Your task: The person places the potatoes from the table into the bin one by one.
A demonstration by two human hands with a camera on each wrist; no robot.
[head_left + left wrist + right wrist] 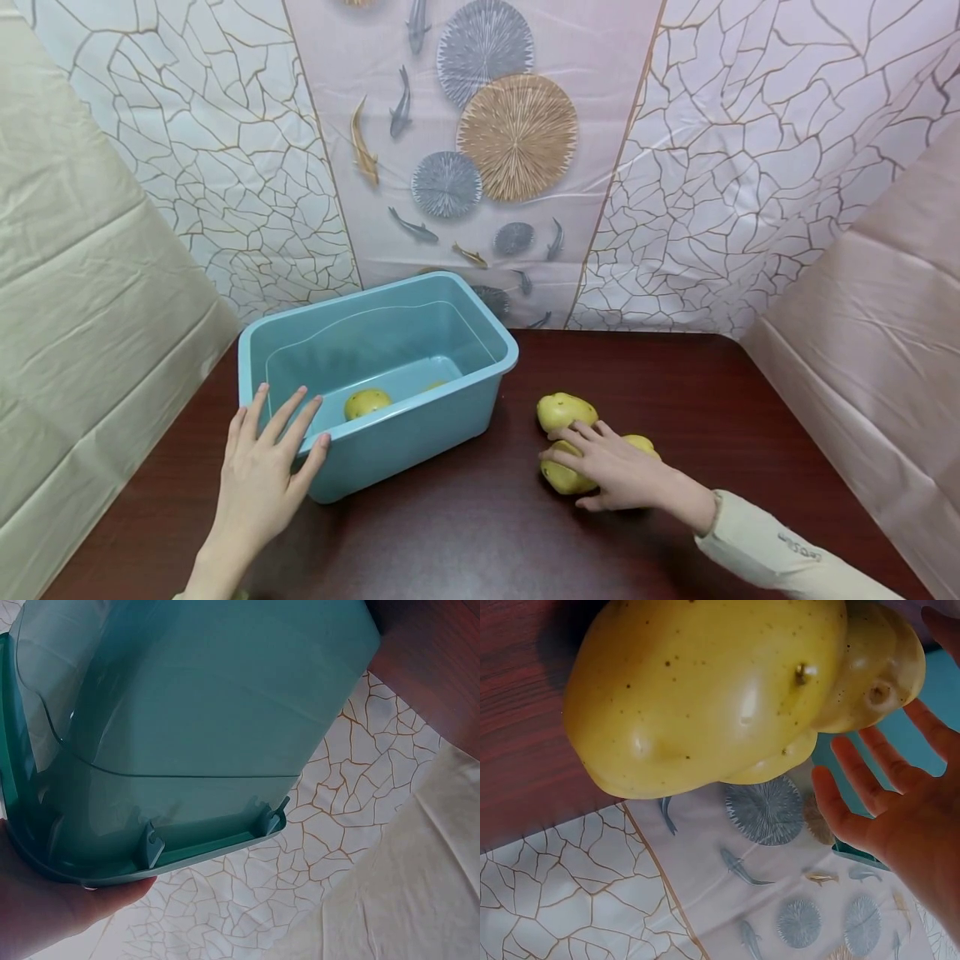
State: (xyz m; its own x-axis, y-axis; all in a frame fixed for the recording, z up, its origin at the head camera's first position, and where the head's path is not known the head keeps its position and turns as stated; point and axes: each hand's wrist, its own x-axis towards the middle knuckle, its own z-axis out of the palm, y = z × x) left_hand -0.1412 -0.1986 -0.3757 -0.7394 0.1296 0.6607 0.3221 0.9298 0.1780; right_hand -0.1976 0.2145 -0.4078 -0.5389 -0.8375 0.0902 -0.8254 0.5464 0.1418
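Observation:
My left hand (258,471) rests at the near left corner of a light blue plastic bin (420,446), its fingers spread over the rim. In the left wrist view the thumb (124,895) lies along that rim. Inside the bin sits a yellow potato (367,402), and a sliver of another potato (435,386) shows behind the front wall. My right hand (618,471), fingers spread, reaches over a group of potatoes on the table. Among them are a back potato (566,410), a front potato (558,477) under the fingers and a right potato (642,444), partly hidden by the hand.
The dark red-brown table (465,533) carries everything. Behind it hangs a patterned cloth (517,233) with fish and round motifs. Beige cloth panels stand along the left side (97,275) and right side (885,308).

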